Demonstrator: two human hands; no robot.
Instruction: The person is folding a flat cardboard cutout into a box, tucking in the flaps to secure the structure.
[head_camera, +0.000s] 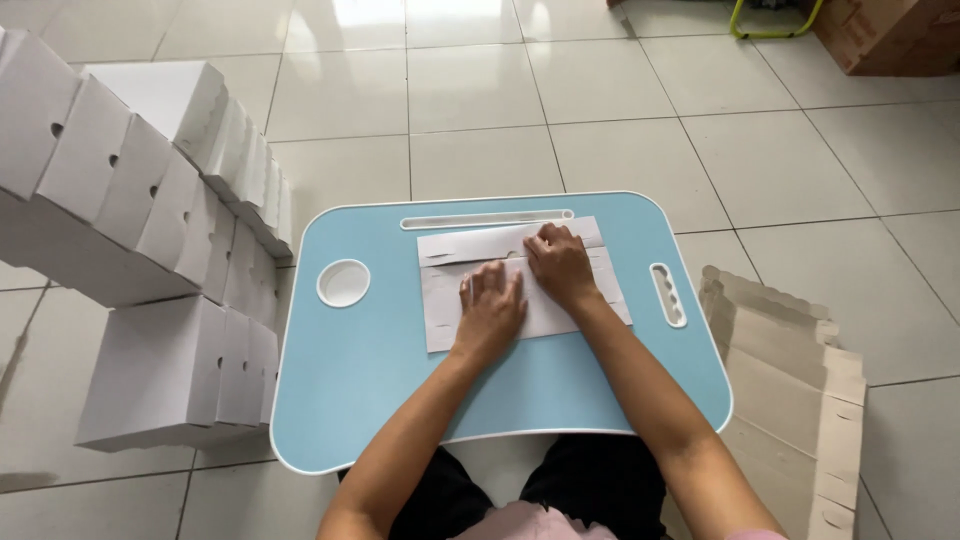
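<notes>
A flat white cardboard box blank (445, 290) lies on a light blue lap table (380, 370), its far flap folded over. My left hand (490, 305) presses down on the middle of the blank with fingers curled. My right hand (562, 265) rests just beyond it, on the folded flap near the top edge, fingers bent against the card. Neither hand lifts the blank off the table.
Stacks of folded white boxes (150, 230) stand on the tiled floor to the left. A pile of flat brown-backed blanks (790, 390) lies on the right. The table has a round cup recess (343, 283), a slot (485, 221) and a handle hole (668, 295). A brown carton (890, 35) sits far right.
</notes>
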